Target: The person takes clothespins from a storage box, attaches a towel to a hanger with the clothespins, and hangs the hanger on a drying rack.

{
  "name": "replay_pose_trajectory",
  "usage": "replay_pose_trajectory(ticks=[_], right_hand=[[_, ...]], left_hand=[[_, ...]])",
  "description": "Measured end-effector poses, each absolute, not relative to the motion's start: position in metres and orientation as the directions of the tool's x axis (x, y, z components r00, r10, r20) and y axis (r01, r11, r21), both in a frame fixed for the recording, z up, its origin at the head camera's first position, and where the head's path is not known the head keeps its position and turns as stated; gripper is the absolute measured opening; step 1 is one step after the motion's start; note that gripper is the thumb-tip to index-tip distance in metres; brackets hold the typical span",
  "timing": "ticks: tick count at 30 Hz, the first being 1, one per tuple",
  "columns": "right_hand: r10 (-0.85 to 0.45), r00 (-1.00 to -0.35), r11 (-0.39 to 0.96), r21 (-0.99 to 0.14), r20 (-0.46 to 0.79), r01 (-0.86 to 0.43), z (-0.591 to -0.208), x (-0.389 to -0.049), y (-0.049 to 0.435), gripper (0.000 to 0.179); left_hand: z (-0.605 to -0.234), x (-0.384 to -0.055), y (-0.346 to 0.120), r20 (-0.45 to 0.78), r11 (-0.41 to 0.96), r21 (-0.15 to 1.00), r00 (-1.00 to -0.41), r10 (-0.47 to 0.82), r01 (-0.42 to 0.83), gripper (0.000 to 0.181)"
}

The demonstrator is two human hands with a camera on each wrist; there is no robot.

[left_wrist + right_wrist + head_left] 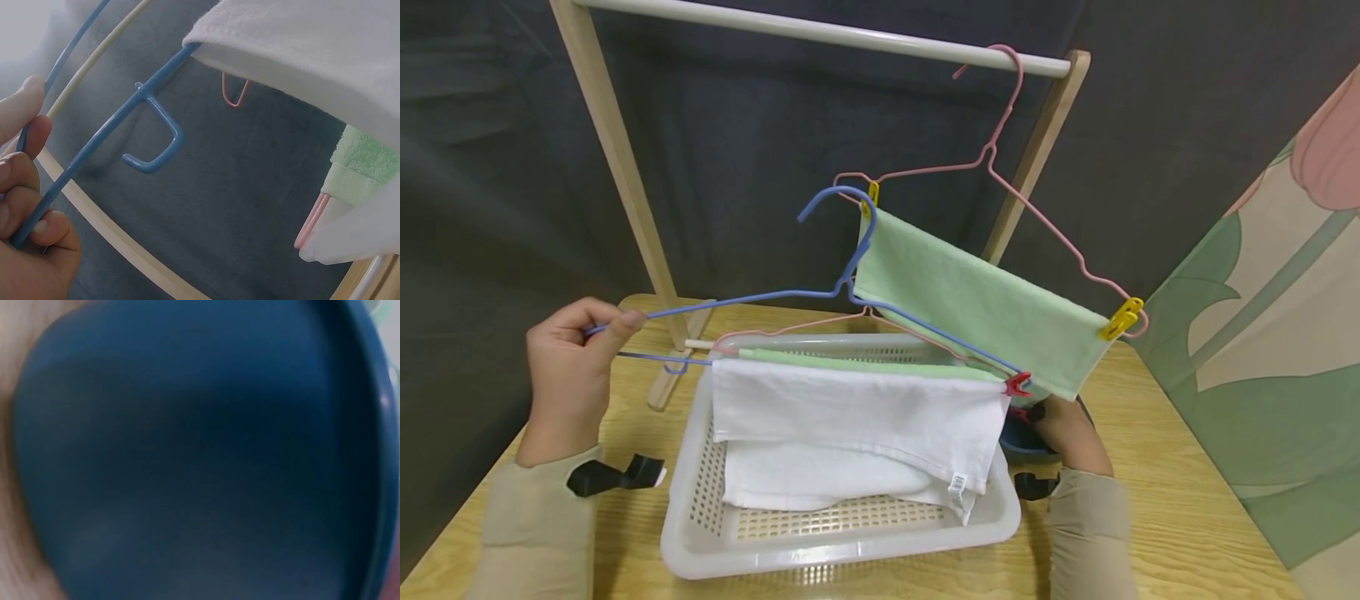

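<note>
My left hand (576,358) grips the left end of a blue clothes hanger (745,297), thumb over the upper wire and fingers curled by the lower bar. Over that bar hangs a folded white towel (850,408), a red clothespin (1018,384) at its right corner. My right hand (1071,433) is at a dark blue bowl (1030,442), its fingers hidden behind a hanging light green towel (977,300). A second red piece (1018,414) shows beside the right hand; I cannot tell whether it is held. The bowl (187,456) fills the right wrist view.
A pink hanger (936,168) on the rack's white rail (820,32) carries the green towel with yellow clothespins (1122,319). Beneath the white towel stands a white plastic basket (842,557) with white cloth (820,475). Another pink hanger (790,327) and green cloth (857,365) lie behind.
</note>
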State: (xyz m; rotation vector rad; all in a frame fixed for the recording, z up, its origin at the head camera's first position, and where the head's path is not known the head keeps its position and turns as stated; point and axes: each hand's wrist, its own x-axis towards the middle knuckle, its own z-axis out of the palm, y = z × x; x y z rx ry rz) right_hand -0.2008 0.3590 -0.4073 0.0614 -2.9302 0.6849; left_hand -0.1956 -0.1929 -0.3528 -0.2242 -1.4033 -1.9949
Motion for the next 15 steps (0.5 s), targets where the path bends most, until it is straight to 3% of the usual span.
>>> replay_pose_trajectory(ticks=[7,15], right_hand=[[0.025,-0.990,0.915,-0.403,0.135,-0.031,-0.4068,-0.2006,0.3560,0.018],[0.034,-0.992,0.925,-0.380,0.123,-0.016,-0.4068,-0.2002,0.3545,0.025]], left_hand=[[-0.3542,-0.1972,-0.1926,0.505,-0.194,0.763,-0.756,-0.416,0.616,0.013],[-0.3549,-0.1974,-0.1926,0.488,-0.148,0.794,-0.763,-0.424,0.590,0.014]])
